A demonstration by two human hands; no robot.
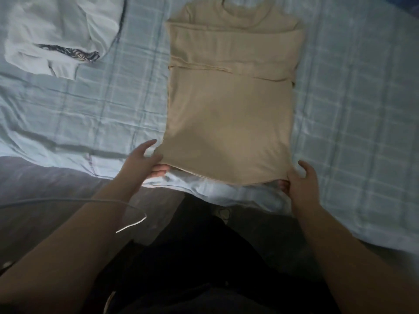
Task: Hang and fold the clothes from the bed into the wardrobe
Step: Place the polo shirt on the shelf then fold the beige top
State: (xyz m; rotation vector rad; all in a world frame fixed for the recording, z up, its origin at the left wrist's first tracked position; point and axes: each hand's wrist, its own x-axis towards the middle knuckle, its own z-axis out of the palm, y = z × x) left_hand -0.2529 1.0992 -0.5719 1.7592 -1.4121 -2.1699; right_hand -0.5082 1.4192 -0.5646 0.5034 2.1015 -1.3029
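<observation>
Left hand (145,163) and right hand (302,182) are each pinching a bottom corner of the smooth beige shirt (229,105), lying folded into a rectangle on the checked bedsheet (353,105).

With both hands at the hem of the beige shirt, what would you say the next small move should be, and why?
Probably lift the hem and fold it up toward the collar. The beige shirt lies flat on the bed with its sides already folded in, and the left hand and right hand each grip a bottom corner.
</observation>
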